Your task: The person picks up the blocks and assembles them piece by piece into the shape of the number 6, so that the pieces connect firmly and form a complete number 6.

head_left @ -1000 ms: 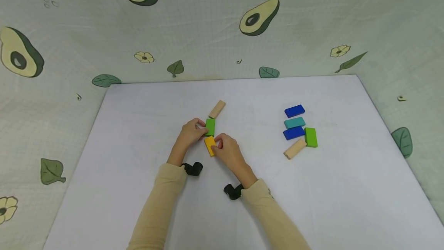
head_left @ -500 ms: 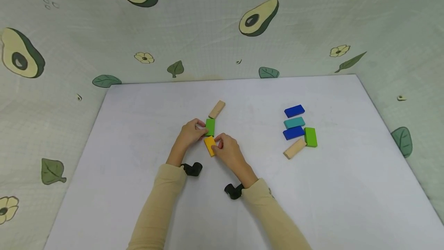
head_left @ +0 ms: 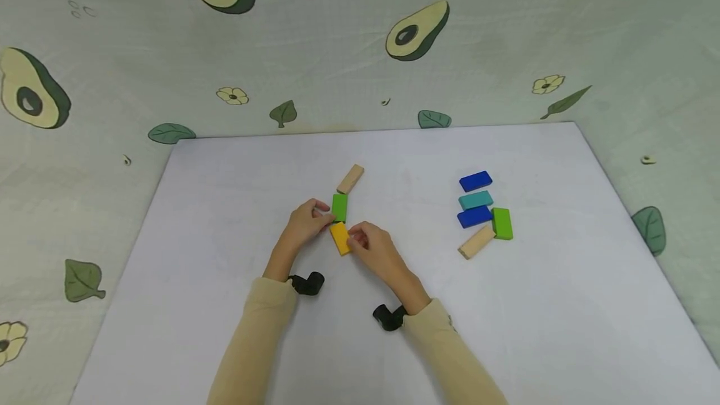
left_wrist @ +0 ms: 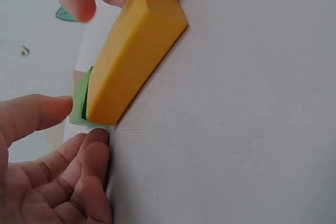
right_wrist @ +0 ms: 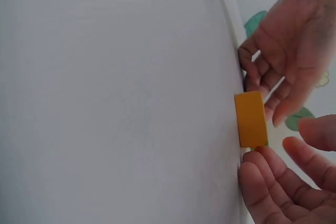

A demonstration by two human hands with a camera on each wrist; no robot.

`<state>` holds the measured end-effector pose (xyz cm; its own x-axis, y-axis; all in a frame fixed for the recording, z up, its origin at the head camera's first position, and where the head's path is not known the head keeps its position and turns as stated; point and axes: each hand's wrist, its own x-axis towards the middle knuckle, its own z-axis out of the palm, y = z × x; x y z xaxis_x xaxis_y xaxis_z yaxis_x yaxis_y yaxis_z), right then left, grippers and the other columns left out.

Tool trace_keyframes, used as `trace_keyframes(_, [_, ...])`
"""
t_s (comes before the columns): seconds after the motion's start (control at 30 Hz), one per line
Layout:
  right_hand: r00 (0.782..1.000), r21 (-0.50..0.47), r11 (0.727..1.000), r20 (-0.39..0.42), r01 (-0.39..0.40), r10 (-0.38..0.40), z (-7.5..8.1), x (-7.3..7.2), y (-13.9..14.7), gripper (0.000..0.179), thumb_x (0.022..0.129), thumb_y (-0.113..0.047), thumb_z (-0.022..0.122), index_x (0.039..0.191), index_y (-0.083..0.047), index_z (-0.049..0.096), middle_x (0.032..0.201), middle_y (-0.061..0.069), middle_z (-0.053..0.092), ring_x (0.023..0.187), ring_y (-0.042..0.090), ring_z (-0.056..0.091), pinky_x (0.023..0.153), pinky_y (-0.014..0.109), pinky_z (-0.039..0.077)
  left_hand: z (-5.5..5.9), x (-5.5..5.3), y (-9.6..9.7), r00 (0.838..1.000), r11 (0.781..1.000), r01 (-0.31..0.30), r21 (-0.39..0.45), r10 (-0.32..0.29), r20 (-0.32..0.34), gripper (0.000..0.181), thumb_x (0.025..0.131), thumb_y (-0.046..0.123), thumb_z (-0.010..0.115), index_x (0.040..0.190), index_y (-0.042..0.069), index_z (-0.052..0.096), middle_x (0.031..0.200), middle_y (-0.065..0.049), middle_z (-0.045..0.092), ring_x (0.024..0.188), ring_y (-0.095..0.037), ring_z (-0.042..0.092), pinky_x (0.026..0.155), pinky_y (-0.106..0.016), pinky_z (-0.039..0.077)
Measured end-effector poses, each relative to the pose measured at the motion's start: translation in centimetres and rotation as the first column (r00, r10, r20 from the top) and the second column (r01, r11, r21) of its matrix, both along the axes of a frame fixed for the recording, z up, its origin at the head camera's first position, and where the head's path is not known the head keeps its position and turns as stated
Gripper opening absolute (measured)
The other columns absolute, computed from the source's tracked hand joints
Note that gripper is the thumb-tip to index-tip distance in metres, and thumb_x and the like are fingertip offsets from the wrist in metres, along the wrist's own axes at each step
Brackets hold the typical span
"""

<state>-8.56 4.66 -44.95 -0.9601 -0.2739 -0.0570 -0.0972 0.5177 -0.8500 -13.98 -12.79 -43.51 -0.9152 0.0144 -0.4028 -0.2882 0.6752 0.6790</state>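
Observation:
In the head view a yellow wooden block lies flat, its far end against or very near a green block. My left hand is left of the green block, fingers loosely bent, thumb tip at or just beside its edge. In the left wrist view the green block shows behind the yellow one, and the left fingers hold nothing. My right hand is at the yellow block's right side. In the right wrist view its fingertips are at the yellow block's side, thumb apart from it.
A plain wood block continues the row beyond the green one. On the right lie two blue blocks, a teal block, another green block and a plain wood block. All sit on the white tabletop.
Both hands have loosened and drawn back slightly, the left from the green block and the right from the yellow one. The blocks lie as before.

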Motion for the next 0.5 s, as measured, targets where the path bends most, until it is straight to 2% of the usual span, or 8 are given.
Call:
trace_keyframes(0.17, [0.999, -0.036, 0.999, -0.041, 0.006, -0.007, 1.0, 1.0, 1.2, 0.018, 0.091, -0.014, 0.058, 0.105, -0.004, 0.062, 0.089, 0.002, 0.062, 0.08, 0.012, 0.056, 0.075, 0.025, 0.049, -0.4, 0.7, -0.1, 1.0, 1.0, -0.016, 0.016, 0.016, -0.018, 0.038, 0.088, 0.028, 0.06, 0.118, 0.006, 0.054, 0.095, -0.01, 0.059, 0.082, -0.019, 0.053, 0.069, -0.026, 0.041])
trace_keyframes(0.37, [0.996, -0.054, 0.998, -0.085, 0.036, -0.041, 2.3, 1.8, 3.3, 0.021, 0.091, -0.014, 0.058, 0.108, -0.003, 0.061, 0.094, 0.002, 0.063, 0.085, 0.014, 0.057, 0.079, 0.03, 0.051, -0.7, 2.0, 0.1, 0.998, 0.997, -0.013, 0.074, 0.018, -0.065, 0.04, 0.087, 0.025, 0.063, 0.119, 0.004, 0.052, 0.094, -0.009, 0.057, 0.08, -0.018, 0.052, 0.069, -0.024, 0.041])
trace_keyframes(0.5, [0.993, -0.045, 0.996, -0.091, 0.07, -0.074, 3.0, 2.2, 4.6, 0.022, 0.091, -0.017, 0.059, 0.11, -0.005, 0.061, 0.098, 0.002, 0.063, 0.089, 0.014, 0.057, 0.081, 0.032, 0.051, -0.9, 2.9, 0.1, 0.996, 0.992, -0.029, 0.119, 0.039, -0.083, 0.043, 0.085, 0.02, 0.065, 0.121, 0.004, 0.05, 0.099, -0.01, 0.058, 0.086, -0.02, 0.054, 0.077, -0.029, 0.044])
